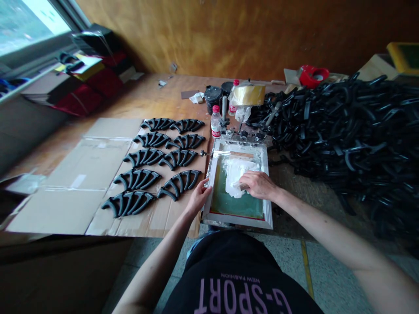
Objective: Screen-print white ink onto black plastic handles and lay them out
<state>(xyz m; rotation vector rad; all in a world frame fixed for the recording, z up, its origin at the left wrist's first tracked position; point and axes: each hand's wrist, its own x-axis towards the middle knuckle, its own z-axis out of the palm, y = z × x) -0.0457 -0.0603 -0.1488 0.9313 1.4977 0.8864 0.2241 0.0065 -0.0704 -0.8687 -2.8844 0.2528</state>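
A screen printing frame with a pale border and green mesh lies before me at the table's front edge. White ink is spread thickly over the middle and upper part of its mesh. My left hand grips the frame's left side, thumb and fingers at the border. Over the ink, my right hand is closed on a squeegee, mostly hidden by the fingers and smeared with white. Left of the frame, several black curved, ribbed plastic parts lie in two columns on flattened cardboard.
A large heap of black plastic parts covers the table's right side. Behind the frame stand a red-capped bottle, dark tubs and a yellow tape roll. Red tape sits farther back; stacked boxes are by the window.
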